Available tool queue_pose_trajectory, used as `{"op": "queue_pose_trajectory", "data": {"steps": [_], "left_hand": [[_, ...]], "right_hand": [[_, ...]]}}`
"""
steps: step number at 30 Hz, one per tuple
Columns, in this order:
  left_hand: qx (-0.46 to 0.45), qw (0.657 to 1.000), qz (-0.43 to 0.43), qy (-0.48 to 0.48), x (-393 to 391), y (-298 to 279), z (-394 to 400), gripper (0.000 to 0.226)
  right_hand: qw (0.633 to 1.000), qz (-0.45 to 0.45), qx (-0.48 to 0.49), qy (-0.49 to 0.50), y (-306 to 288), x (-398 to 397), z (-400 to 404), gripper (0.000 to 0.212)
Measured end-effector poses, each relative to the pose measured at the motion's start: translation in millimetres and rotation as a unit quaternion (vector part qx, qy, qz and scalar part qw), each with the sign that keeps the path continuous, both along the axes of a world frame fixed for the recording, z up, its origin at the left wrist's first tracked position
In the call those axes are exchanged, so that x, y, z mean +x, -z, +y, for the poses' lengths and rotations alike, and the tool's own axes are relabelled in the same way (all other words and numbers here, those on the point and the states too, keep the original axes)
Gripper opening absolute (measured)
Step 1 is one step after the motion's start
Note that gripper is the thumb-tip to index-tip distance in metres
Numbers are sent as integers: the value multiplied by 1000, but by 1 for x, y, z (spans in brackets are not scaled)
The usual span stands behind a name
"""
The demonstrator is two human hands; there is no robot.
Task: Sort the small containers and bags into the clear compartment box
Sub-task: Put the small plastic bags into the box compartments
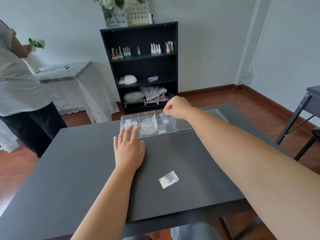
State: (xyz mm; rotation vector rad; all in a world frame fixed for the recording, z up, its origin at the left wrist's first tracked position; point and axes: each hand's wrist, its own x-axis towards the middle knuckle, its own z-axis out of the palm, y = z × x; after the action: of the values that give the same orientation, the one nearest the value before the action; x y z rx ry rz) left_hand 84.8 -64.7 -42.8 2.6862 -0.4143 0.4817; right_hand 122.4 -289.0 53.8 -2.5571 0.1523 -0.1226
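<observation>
Placement is in hand at the far end of the dark surface (86,170). The right hand (176,107) is pinched shut on the top edge of a small clear bag (163,117), which hangs upright into the far right compartment of the clear compartment box (138,115); whether the bag's bottom edge touches the compartment floor cannot be told. The left hand (129,146) lies flat and spread, holding nothing, with its fingertips (130,127) against the near wall of the box at the left compartment, apparently to steady it.

One item remains unsorted: a zip bag of pale beads (168,179) lying flat on the surface, near the person and well apart from the box. It sits to the near right of the left hand and under the line of the right forearm. Its long axis runs diagonally, from near left to far right.

Judgement: the left hand is nearer to that bag, though occupied with the box; the right hand would have to draw well back toward the body. The lid (207,118) lies just beside the box, to its right.
</observation>
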Motion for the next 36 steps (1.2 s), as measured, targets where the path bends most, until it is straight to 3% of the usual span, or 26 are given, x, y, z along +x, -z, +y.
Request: {"op": "queue_pose_trajectory", "data": {"steps": [5,9,11,12,14,17,20,23,27,36], "left_hand": [[9,1000,-5,1,2,-1,-1,54],[1,1000,-13,5,5,1,-1,56],[-6,1000,-11,7,5,2,-2,57],[-8,1000,-9,8,5,2,-2,57],[-9,1000,-8,9,5,2,-2,58],[-10,1000,-7,10,5,2,-1,59],[-11,1000,-7,12,5,2,-1,59],[-16,1000,-11,15,6,3,-1,59],[-20,1000,-12,15,5,3,-1,59],[-13,1000,-19,13,2,2,0,60]], "right_hand": [[994,97,-46,-32,11,12,4,20],[988,102,-115,-10,16,21,8,29],[984,100,-150,-8,16,20,11,11],[983,104,-154,-6,15,19,13,15],[985,89,-148,-10,12,15,16,22],[988,20,-149,-33,5,4,13,16],[994,-14,-81,-69,-4,-36,13,30],[986,104,-16,-128,-4,-84,11,34],[948,250,-18,-198,15,-126,11,37],[958,210,-22,-194,44,-135,24,28]]}}
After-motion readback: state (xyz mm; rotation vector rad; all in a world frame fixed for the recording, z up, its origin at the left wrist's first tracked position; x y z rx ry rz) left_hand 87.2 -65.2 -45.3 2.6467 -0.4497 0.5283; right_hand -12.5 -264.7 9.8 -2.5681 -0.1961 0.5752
